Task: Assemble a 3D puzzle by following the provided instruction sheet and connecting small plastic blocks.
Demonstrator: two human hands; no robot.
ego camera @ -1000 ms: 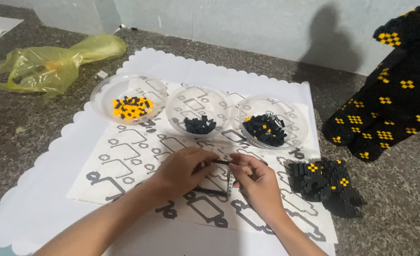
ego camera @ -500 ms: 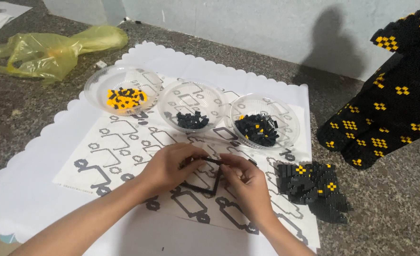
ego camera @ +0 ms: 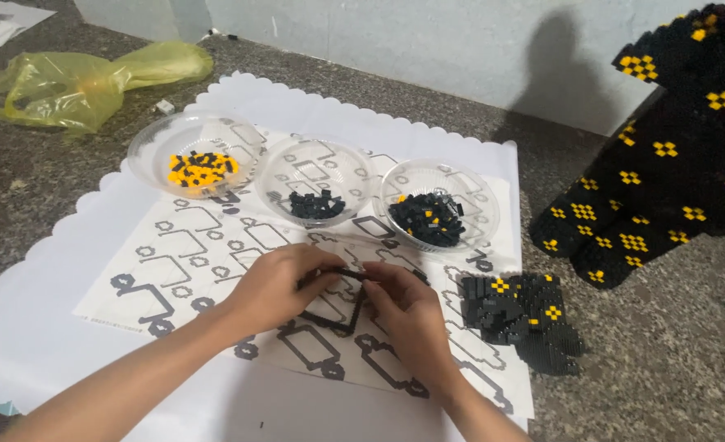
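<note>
My left hand (ego camera: 276, 282) and my right hand (ego camera: 403, 311) meet over a printed diagram sheet (ego camera: 174, 270). Together they pinch a thin black frame of tiny bricks (ego camera: 335, 311), which hangs between the fingers and touches the sheet. Behind the hands stand three clear bowls: one with yellow and black bricks (ego camera: 198, 169), one with a few black bricks (ego camera: 317, 205), one with many black bricks and some yellow (ego camera: 432, 217). A built black block with yellow dots (ego camera: 522, 315) lies just right of my right hand.
A large black brick model with yellow patterns (ego camera: 673, 155) stands at the right edge. A crumpled yellow plastic bag (ego camera: 76, 82) lies at the back left. A white scalloped mat (ego camera: 43, 327) covers the speckled stone surface; a pale wall runs along the back.
The view has shifted a little, so everything sits slightly lower and to the left. Both hands stay together on the black frame, with only small finger movements.
</note>
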